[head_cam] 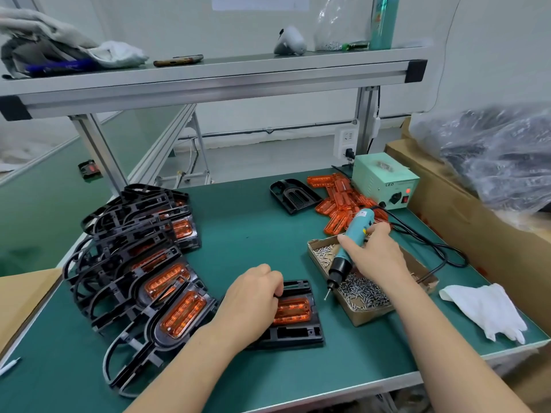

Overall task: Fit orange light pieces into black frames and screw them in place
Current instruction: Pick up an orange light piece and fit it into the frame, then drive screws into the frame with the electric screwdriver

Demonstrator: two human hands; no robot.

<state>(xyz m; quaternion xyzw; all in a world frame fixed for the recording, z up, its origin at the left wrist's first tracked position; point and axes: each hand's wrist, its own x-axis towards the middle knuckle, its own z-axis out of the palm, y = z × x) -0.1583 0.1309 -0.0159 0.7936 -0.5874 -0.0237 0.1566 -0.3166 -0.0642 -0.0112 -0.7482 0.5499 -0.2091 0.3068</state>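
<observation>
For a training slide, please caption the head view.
Left hand holds a black frame fitted with an orange light piece; right hand grips the electric screwdriver at the screw box.

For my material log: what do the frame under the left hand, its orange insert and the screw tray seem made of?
Frame: matt black moulded plastic, ribs and cut-outs. Orange insert: glossy translucent plastic, likely. Screw tray: brown cardboard, folded walls.

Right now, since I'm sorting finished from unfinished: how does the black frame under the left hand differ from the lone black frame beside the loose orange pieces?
The near frame has an orange light piece seated in it; the lone frame holds none. The left hand holds the near frame; no hand touches the lone frame. Both are black and lie flat on the green mat.
</observation>
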